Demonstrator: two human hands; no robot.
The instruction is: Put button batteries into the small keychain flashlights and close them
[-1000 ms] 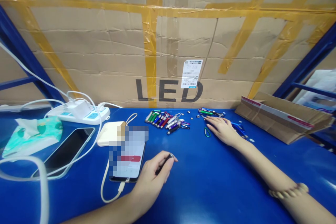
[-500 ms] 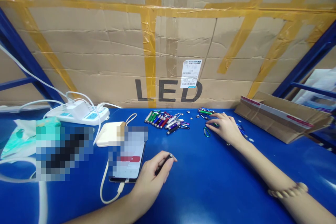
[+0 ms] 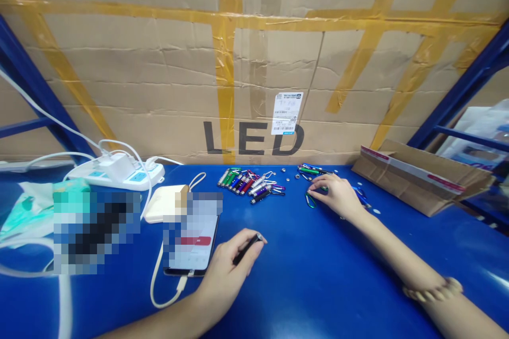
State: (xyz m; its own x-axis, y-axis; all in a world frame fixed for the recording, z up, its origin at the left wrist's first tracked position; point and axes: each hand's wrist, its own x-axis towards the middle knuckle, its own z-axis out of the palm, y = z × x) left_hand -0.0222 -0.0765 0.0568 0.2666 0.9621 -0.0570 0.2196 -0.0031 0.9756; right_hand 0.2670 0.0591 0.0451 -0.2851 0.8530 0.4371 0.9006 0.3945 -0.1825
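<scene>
My left hand (image 3: 234,262) is closed round a small black cylindrical flashlight (image 3: 247,248), its silvery end pointing up and away from me. To the right, my right hand (image 3: 338,193) reaches over the far part of the table, with thumb and forefinger pinched at a green carabiner (image 3: 310,200). Part of the carabiner is hidden by the fingers. Beneath and beyond that hand lie more small flashlights (image 3: 312,170) and blue pieces. Left of it, a row of flashlights (image 3: 248,184) in green, blue, red, silver, purple and black has clips attached.
A phone (image 3: 199,254) lies by my left wrist, cabled to a white power bank (image 3: 161,211). Behind are a power strip (image 3: 137,176) and a tissue pack (image 3: 24,212). An open cardboard box (image 3: 413,180) sits at right. Small round metal parts (image 3: 297,176) are scattered near the large carton (image 3: 159,90).
The view has shifted slightly. My right fingertips have moved a little toward the green carabiner and now meet its upper end. My left hand keeps the black flashlight in place.
</scene>
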